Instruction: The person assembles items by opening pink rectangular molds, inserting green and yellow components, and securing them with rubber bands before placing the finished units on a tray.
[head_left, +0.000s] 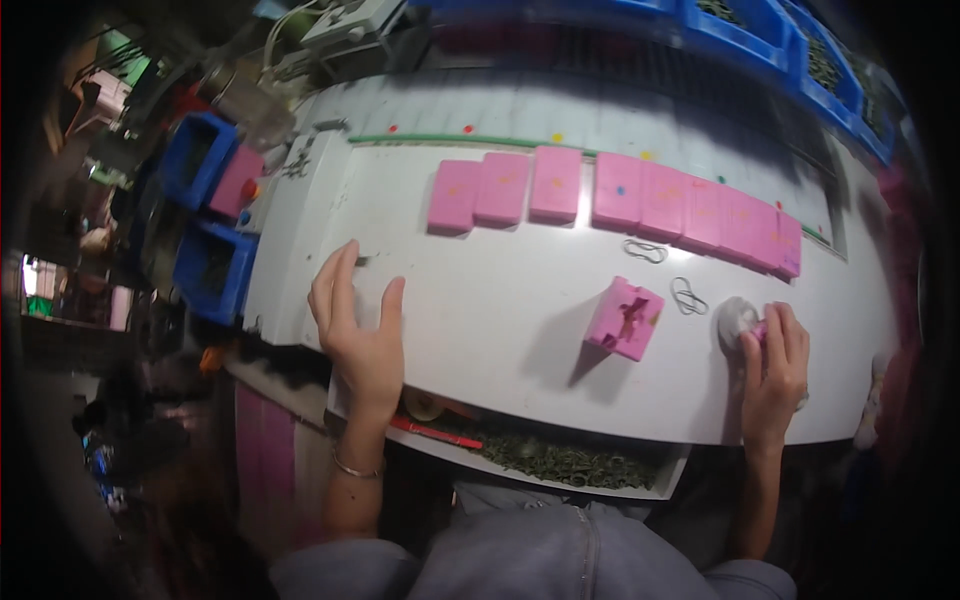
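Pink block stands on the white tabletop, well apart from my left hand and nearer my right hand. My left fingers lie flat and spread, holding nothing. My right fingers curl on a small pink piece beside a whitish round thing. I think that piece could slip out. Wire loops nearby could get knocked.

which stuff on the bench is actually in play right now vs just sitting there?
In play:
right hand on a pale round lump
left hand flat on the white table
open pink mould

Just lying:
row of pink blocks
wire loops
blue bins
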